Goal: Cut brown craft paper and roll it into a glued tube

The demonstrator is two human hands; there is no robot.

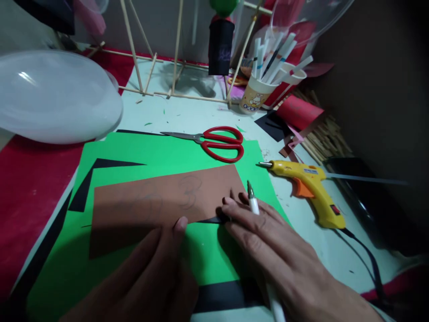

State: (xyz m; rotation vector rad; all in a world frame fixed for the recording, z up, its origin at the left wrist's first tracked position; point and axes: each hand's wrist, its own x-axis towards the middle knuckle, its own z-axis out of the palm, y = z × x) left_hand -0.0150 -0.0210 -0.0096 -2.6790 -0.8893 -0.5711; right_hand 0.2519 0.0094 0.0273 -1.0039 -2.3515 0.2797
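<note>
A brown paper sheet [157,201] with faint pencil shapes lies on green paper [174,152]. My left hand [150,273] rests near its lower edge, a fingertip touching the brown sheet. My right hand [281,255] lies at the sheet's lower right corner, fingers spread on the paper, with a white pen [252,199] tucked between its fingers, tip pointing away. Black paper [100,167] shows under the green sheet.
Red-handled scissors [214,141] lie beyond the brown sheet. A yellow glue gun [310,188] with its cord sits to the right. A clear balloon [56,96] is at left, a stick frame [174,58] and a cup of pens [259,87] at the back.
</note>
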